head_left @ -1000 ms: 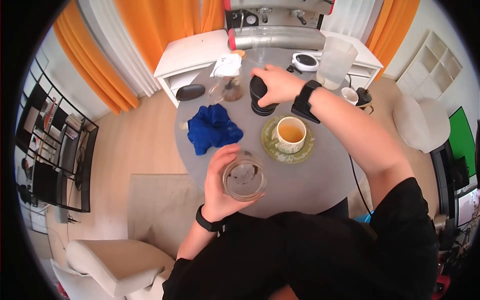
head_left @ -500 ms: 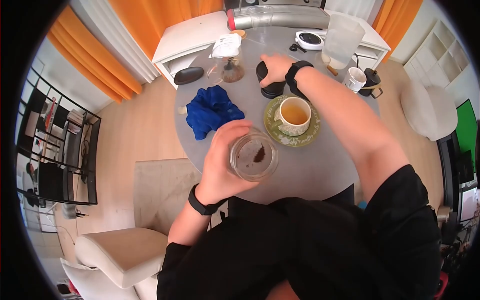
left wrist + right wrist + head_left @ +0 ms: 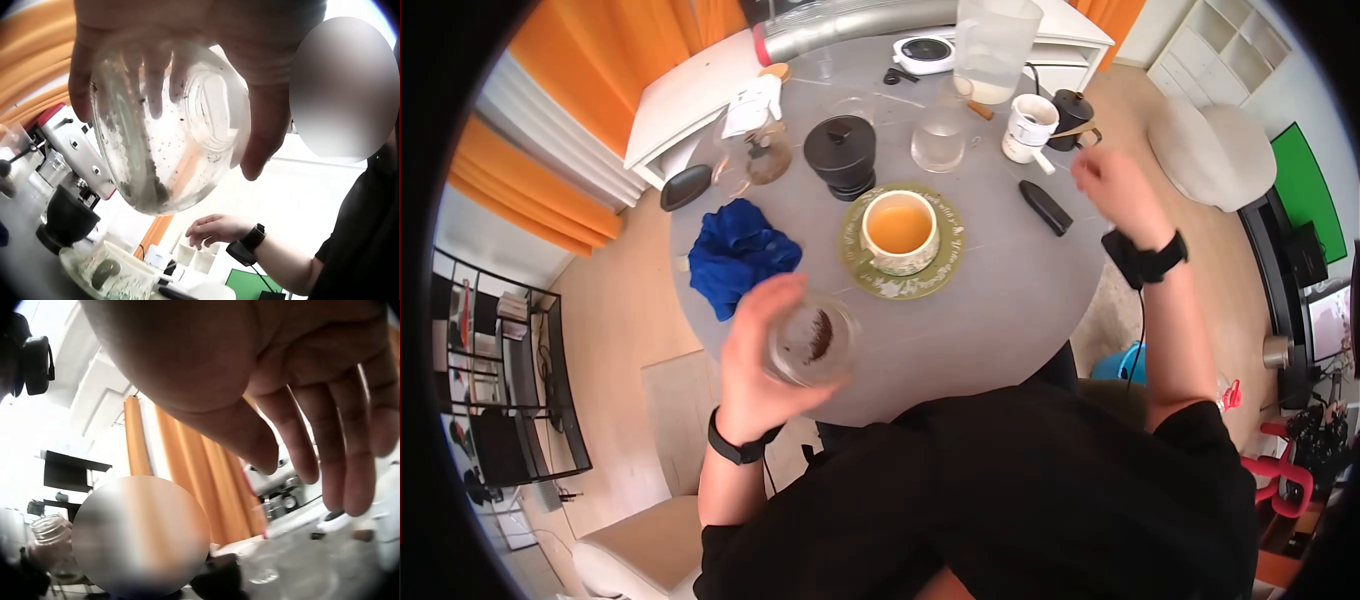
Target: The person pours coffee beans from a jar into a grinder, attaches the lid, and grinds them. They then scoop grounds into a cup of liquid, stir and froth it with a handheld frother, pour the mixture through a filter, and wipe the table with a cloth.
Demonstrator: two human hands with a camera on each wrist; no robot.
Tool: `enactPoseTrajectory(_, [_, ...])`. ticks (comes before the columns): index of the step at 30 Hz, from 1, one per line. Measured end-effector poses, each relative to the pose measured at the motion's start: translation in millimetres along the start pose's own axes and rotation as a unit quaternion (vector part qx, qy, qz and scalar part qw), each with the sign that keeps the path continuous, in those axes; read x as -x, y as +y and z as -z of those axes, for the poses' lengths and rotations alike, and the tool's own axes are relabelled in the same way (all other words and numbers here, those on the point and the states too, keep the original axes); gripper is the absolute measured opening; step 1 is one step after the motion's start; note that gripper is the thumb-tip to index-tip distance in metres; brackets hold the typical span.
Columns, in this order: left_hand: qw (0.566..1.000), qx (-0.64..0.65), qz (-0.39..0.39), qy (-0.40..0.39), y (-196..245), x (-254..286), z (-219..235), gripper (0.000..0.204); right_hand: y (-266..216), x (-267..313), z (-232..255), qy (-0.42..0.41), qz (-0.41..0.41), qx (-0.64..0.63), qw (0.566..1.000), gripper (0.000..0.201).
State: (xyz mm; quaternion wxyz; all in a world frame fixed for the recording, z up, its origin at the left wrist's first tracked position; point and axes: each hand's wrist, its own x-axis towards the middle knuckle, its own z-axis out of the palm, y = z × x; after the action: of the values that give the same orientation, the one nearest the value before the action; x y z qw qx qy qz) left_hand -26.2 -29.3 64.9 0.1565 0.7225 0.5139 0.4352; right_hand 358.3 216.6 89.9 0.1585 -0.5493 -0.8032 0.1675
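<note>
My left hand [image 3: 758,365] grips a clear glass jar [image 3: 840,345], fingers and thumb spread around its wall. Dark brown grounds cling inside the jar, gathered in a small clump [image 3: 156,190]. The jar is in the air near the table's front left. Over the right side of the table hangs my right hand [image 3: 1125,195], holding nothing; its fingers look loose in the right wrist view. Closest to it on the table is a black handle-like piece [image 3: 1046,208]. A flared black container [image 3: 840,150] with a dark top stands behind a patterned cup [image 3: 900,264] of amber liquid on a green saucer [image 3: 948,250].
On the round grey table [image 3: 960,340] lies a crumpled blue cloth [image 3: 740,255] beside the jar. Farther back stand a glass vessel [image 3: 768,160], a clear cup [image 3: 938,145], a white mug [image 3: 1030,125], a black pot [image 3: 1072,110], a tall pitcher [image 3: 995,50] and a white scale [image 3: 924,52].
My right hand has let go of the black container and moved right, away from it. My left hand keeps holding the jar. The head view has shifted, so the table sits farther left.
</note>
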Motion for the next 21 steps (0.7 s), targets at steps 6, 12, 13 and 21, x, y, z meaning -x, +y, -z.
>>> enactPoseTrajectory(6, [0.996,0.053,0.068,-0.008,2,11,-26,0.092,21,38,-48,-0.024,-0.035,0.072,0.997,0.025])
enactPoseTrajectory(12, [0.995,-0.003,0.093,-0.029,25,19,-40,0.090,5,19,-72,0.016,-0.014,0.206,0.978,0.030])
enactPoseTrajectory(13, [0.995,-0.010,0.095,-0.026,25,22,-40,0.090,1,18,-72,0.023,0.005,0.193,0.981,0.029])
enactPoseTrajectory(21, [0.988,-0.034,0.152,-0.003,14,48,-33,0.087,-72,-24,-54,-0.011,0.148,0.035,0.988,0.012])
